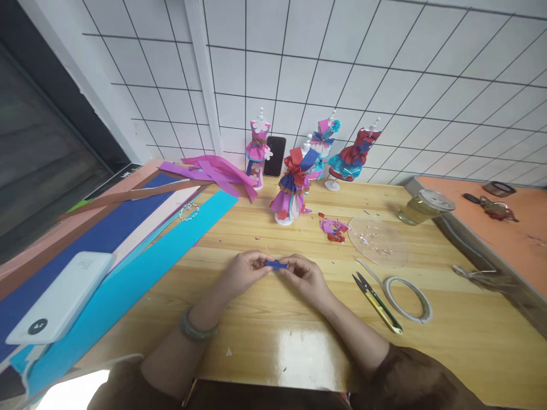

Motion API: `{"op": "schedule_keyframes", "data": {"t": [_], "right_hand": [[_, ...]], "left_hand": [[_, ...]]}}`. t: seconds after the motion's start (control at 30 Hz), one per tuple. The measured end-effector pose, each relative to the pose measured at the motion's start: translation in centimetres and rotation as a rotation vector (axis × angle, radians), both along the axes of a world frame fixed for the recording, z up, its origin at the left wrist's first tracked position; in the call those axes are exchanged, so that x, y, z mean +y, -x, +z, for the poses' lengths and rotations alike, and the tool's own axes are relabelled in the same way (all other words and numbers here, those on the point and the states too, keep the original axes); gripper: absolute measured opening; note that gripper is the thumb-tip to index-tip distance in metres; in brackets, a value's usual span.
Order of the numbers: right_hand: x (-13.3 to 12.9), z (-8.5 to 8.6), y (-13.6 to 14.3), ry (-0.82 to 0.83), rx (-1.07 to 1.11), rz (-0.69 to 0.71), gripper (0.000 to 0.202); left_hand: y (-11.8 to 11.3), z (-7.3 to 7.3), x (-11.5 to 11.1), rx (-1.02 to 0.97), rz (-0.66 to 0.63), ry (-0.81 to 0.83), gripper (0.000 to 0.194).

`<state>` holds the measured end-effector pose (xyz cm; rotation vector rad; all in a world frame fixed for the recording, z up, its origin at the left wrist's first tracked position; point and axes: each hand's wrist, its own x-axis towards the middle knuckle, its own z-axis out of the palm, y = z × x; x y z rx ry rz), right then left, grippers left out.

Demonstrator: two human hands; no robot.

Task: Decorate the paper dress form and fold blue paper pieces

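Between my two hands, just over the wooden table (239, 319), is a small dark blue piece of folded paper (276, 265), shaped much like a bow. My left hand (248, 273) pinches its left end between thumb and fingers. The right end is pinched the same way by my right hand (305, 277). Straight ahead stands a small dress form (293, 185) in a red, blue and pink paper dress. More dressed forms stand behind it: a pink one (258, 142), a pink and teal one (322, 139), and a red and turquoise one (356, 151).
Crepe paper strips (171, 239) and a white power bank (64, 299) lie at left. Thread snips (378, 304), a tape roll (408, 299) and a clear dish (378, 242) of sequins lie at right. Behind them are paper scraps (334, 229) and a lidded cup (425, 206). A phone (274, 156) leans against the wall.
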<state>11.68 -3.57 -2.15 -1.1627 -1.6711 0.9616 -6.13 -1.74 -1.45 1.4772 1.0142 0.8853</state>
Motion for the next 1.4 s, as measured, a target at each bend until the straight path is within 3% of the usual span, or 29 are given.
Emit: {"op": "schedule_keyframes", "data": {"t": [0.5, 0.8, 1.13, 1.4], "right_hand": [[-0.1, 0.9, -0.2, -0.003, -0.071, 0.026, 0.017], [-0.3, 0.5, 0.1, 0.007, -0.071, 0.054, 0.018], [-0.3, 0.3, 0.1, 0.026, -0.084, 0.087, 0.018], [-0.3, 0.3, 0.0, 0.058, -0.076, 0.101, 0.021]], "left_hand": [[0.4, -0.1, 0.2, 0.115, -0.032, -0.128, 0.021], [0.1, 1.0, -0.2, 0.23, -0.037, -0.263, 0.02], [0.2, -0.6, 0.0, 0.178, -0.053, -0.15, 0.018], [0.1, -0.7, -0.1, 0.114, -0.051, -0.094, 0.019]]}}
